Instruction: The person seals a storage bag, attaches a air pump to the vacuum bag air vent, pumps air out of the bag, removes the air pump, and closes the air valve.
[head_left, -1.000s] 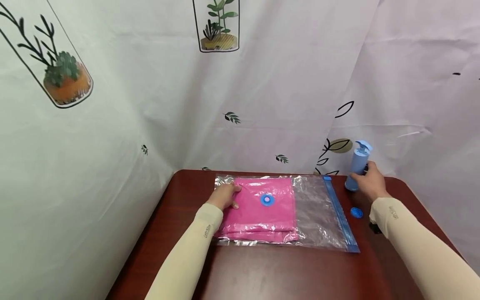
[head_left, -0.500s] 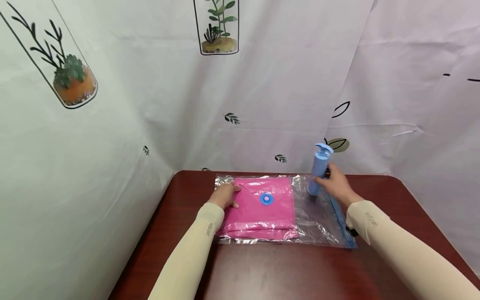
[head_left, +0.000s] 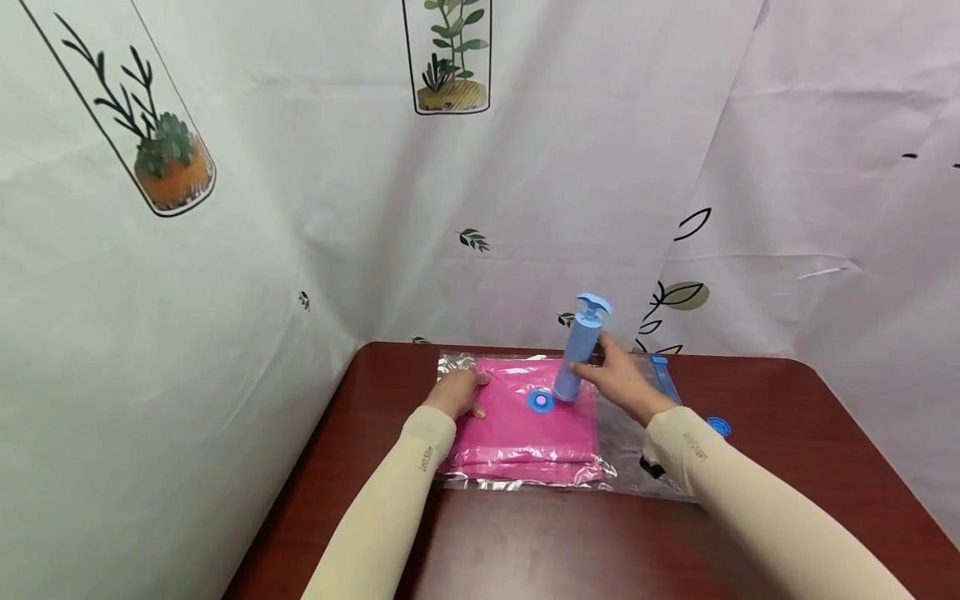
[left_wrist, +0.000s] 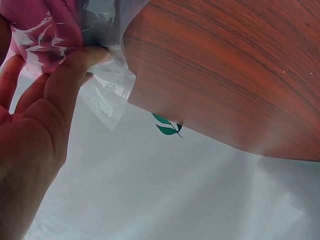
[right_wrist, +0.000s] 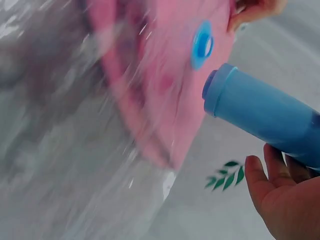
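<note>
Two hands show. The right hand [head_left: 618, 379] has its fingers around the blue pump [head_left: 579, 354], tilted just right of the valve [head_left: 541, 401]. The left hand [head_left: 457, 393] touches the bag's [head_left: 626, 442] left side; I can't tell if its fingers pinch.

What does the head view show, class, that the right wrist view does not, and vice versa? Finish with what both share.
Only the head view: a light-blue T-shaped plastic handle, a round blue plastic cap and a straight blue plastic strip.
Only the right wrist view: the narrower lower tip of a light-blue plastic cylinder.
Both: that cylinder's body, held by the right hand; folded pink cloth inside a clear plastic bag; a round blue plastic valve; the left hand.
</note>
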